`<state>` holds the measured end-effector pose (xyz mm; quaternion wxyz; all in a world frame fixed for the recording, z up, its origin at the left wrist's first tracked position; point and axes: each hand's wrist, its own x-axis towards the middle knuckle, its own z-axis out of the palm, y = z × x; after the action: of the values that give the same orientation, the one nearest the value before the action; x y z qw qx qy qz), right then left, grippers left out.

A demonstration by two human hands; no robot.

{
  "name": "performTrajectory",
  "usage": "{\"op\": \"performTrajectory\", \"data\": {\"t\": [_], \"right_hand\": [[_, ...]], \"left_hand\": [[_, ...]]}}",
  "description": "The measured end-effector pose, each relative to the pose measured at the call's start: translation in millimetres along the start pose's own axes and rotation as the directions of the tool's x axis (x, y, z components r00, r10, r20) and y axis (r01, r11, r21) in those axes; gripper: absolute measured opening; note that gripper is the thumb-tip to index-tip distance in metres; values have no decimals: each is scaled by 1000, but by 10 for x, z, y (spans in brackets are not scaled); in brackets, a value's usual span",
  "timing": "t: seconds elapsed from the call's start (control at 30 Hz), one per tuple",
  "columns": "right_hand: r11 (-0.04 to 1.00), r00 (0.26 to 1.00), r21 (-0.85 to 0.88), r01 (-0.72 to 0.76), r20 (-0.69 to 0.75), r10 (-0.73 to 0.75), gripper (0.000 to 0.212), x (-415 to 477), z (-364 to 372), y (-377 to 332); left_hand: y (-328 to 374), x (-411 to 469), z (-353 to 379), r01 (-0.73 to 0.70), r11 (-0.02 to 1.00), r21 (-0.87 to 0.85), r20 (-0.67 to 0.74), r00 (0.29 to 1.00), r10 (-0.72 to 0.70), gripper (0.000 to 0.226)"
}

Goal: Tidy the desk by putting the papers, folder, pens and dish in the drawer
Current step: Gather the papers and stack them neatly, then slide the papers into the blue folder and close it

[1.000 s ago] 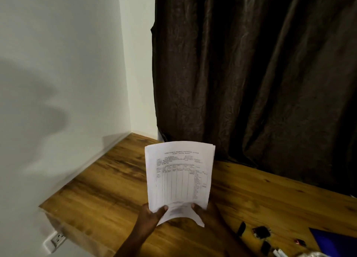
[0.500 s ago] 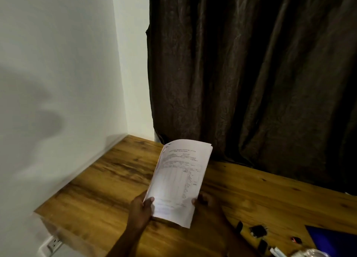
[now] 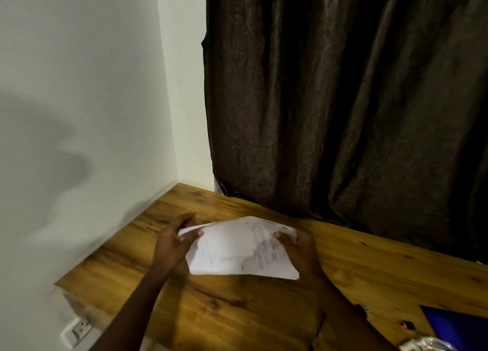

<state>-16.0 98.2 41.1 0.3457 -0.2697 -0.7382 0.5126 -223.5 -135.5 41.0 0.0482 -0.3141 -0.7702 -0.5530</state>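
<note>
A thin stack of white printed papers (image 3: 237, 247) lies turned sideways just above the wooden desk (image 3: 237, 311). My left hand (image 3: 174, 241) pinches its left edge with the thumb on top. My right hand (image 3: 298, 247) grips its right edge, thumb over the sheet. A blue folder (image 3: 459, 324) pokes in at the bottom right corner. A glass dish (image 3: 425, 344) shows partly at the bottom edge beside it. No drawer or pens can be seen.
A white wall (image 3: 79, 113) runs along the desk's left side, with a power outlet (image 3: 80, 327) below the desk edge. A dark brown curtain (image 3: 343, 100) hangs behind the desk. A small dark object (image 3: 406, 324) lies near the folder.
The papers went from standing upright to lying sideways and lower over the desk. My hands shifted from the bottom edge to the left and right edges.
</note>
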Motion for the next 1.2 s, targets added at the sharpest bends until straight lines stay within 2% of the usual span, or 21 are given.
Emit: {"op": "performTrajectory", "data": {"t": [0.07,0.13,0.2,0.3,0.37,0.47,0.53,0.6,0.8,0.93,1.07,1.13,1.2], "right_hand": [[989,998,137,-48,-33,53,32,-15,-8,-36],[961,995,261,-94,-4,98,19,-11,-27,-104],[948,996,306,-90,21,88,15,10,-62,-128],[946,995,311,-88,62,72,18,-32,-97,-79],[959,989,257,-123,111,97,20,-94,-110,102],[979,971,78,-186,169,171,17,-230,-115,414],[987,976,-33,-156,150,160,11,-266,-108,537],[986,985,-101,-133,95,142,9,-247,-97,581],[978,979,-88,-188,68,194,27,-195,-113,520],[982,990,-123,-143,-28,141,35,-158,-228,438],[991,971,14,-136,-197,136,59,-231,-242,250],[977,967,165,-137,-191,168,59,-289,-235,187],[920,969,358,-160,-120,216,50,-372,-235,154]], "left_hand": [[79,-4,-43,203,925,-321,1,977,-214,51],[68,-14,-84,291,847,-444,109,956,-272,57],[83,-34,-85,359,824,-438,200,933,-300,53],[78,-130,5,416,803,-427,227,909,-350,38],[2,-268,78,465,781,-417,274,884,-379,34],[-169,-520,205,550,743,-380,318,833,-453,38],[-184,-628,284,571,710,-413,299,821,-486,30],[-148,-644,351,556,722,-412,255,831,-494,26],[-239,-611,397,515,835,-193,306,840,-447,29],[-179,-533,422,529,824,-200,354,824,-443,25],[-59,-520,515,636,696,-334,427,760,-490,33],[22,-561,623,652,664,-365,444,749,-491,35],[144,-645,766,677,615,-404,485,729,-484,41]]}}
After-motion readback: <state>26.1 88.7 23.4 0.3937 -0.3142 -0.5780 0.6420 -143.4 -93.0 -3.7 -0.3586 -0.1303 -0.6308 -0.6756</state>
